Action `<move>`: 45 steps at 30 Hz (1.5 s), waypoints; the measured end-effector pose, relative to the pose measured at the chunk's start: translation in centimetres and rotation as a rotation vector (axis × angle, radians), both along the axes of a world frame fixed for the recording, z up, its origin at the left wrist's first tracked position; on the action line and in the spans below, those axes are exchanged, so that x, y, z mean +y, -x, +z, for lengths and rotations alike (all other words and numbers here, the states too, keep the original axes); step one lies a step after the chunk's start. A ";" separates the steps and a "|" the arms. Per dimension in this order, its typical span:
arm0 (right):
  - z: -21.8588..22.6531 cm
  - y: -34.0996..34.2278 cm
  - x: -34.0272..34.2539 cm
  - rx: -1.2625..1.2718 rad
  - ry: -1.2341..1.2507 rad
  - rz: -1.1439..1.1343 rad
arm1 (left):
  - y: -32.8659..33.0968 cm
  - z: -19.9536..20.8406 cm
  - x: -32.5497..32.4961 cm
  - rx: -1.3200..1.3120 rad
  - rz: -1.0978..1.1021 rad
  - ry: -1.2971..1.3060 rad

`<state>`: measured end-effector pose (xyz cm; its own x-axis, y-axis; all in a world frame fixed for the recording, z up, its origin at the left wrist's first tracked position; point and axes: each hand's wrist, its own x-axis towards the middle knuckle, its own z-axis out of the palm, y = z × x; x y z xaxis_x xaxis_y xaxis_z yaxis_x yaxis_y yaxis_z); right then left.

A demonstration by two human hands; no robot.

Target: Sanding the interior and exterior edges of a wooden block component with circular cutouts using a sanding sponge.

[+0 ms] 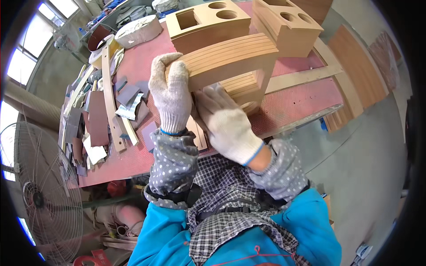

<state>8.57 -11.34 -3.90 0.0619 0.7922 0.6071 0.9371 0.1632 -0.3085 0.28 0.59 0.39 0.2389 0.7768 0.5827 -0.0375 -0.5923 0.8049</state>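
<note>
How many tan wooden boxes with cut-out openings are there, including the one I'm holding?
3. One grooved tan wooden box is in your white-gloved left hand; a second box stands behind it, a third box behind to the right. Others could be hidden behind these.

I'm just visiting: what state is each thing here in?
Left hand: gloved, gripping the left end of the frame
Right hand: gloved, blurred, near the frame; contact unclear
Frame: held, grooved side up
Boxes: standing, holes open
Sheets: loose, scattered
Table: cluttered on its left
Fan: caged; can't tell if spinning
</note>
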 end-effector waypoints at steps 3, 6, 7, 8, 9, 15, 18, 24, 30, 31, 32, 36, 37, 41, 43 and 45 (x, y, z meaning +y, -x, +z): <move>-0.7 -0.1 -2.3 -0.031 -0.020 0.055 | 0.0 -0.6 -0.1 -0.022 -0.009 0.011; -0.4 -0.3 -0.8 -0.029 -0.021 0.049 | 0.0 -0.1 -1.3 -0.071 -0.049 0.079; 0.8 -0.2 0.1 0.125 0.172 0.054 | 0.1 -0.1 -1.3 -0.077 -0.042 0.035; 0.5 -0.3 0.7 0.126 0.171 0.056 | 0.1 -0.1 -1.0 -0.076 -0.041 0.034; -0.2 -0.4 1.1 0.068 0.116 0.035 | 0.0 -0.2 -0.3 -0.041 -0.027 0.002; -0.3 -0.7 -2.3 0.018 -0.006 0.108 | 0.1 -0.2 -0.2 -0.055 -0.035 0.048; -0.4 -0.9 -0.2 0.004 -0.026 0.058 | -0.2 -0.5 -0.7 -0.062 -0.025 -0.009; -0.5 -1.3 0.2 0.012 -0.056 0.087 | 0.3 -0.4 -0.2 -0.053 -0.047 0.066; -0.1 -1.0 0.1 0.072 -0.006 0.080 | 0.2 -0.3 -1.1 -0.061 -0.032 0.012; -0.1 -0.9 1.1 0.039 0.110 0.042 | 0.2 -0.4 -0.8 -0.060 -0.042 0.034; -0.1 -0.9 1.2 0.036 0.105 0.046 | 0.3 -0.3 -0.6 -0.059 -0.053 0.056; -0.1 -0.6 -0.2 0.089 0.030 0.086 | 0.7 -0.5 -0.4 -0.055 -0.061 0.036; -0.4 -0.4 -1.2 0.040 -0.061 0.087 | 0.8 -0.4 -0.9 -0.048 -0.058 0.055; 0.1 -1.2 -0.2 -0.014 -0.059 0.058 | 0.1 0.2 -1.6 -0.083 -0.076 0.068; -0.1 -0.9 1.7 -0.021 0.131 -0.019 | 0.0 0.1 -0.8 -0.059 -0.060 0.038; -0.2 -1.3 1.9 0.003 0.062 -0.011 | -0.3 -0.4 0.6 -0.026 -0.023 -0.009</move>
<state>9.86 -9.47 -4.08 0.0731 0.8275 0.5567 0.9378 0.1329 -0.3208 0.55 1.17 0.04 0.2410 0.7657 0.5964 -0.0723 -0.5986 0.7978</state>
